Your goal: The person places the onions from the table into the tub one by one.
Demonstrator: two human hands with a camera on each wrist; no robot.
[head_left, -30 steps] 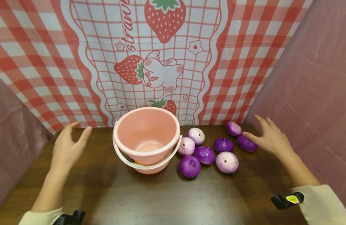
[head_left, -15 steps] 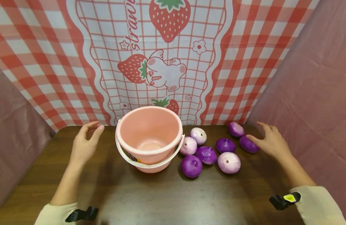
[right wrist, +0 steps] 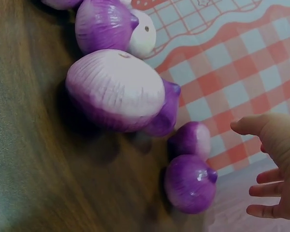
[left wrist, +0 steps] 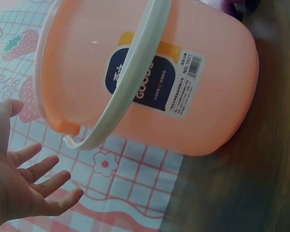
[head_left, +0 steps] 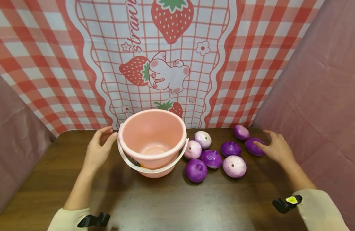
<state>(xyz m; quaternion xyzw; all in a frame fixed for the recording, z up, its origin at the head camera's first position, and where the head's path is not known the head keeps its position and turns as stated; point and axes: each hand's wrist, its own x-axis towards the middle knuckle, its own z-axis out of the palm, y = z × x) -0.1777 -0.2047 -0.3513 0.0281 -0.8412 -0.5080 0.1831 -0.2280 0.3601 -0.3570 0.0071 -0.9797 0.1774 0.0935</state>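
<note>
A pink bucket (head_left: 152,133) stands upright on the table with its white handle (head_left: 154,170) hanging down over the front; nothing shows inside it. To its left is my left hand (head_left: 99,152), fingers spread and holding nothing, fingertips close to the rim. The left wrist view shows the bucket's label (left wrist: 157,79) and the loosely opened fingers (left wrist: 43,169). My right hand (head_left: 277,148) is at the far right, its thumb overlapping a purple onion (head_left: 254,146) in the head view. In the right wrist view that hand is apart from the onion (right wrist: 191,183), with fingers extended.
Several more purple and whitish onions (head_left: 211,159) lie between the bucket and my right hand. Behind the wooden table (head_left: 166,202) hangs a red checked strawberry cloth (head_left: 171,70). Pink cloth (head_left: 316,80) hangs at both sides.
My left hand has moved right, from the table's left side to beside the bucket. The right hand has come slightly down and nearer the onion. Bucket and onions keep their places.
</note>
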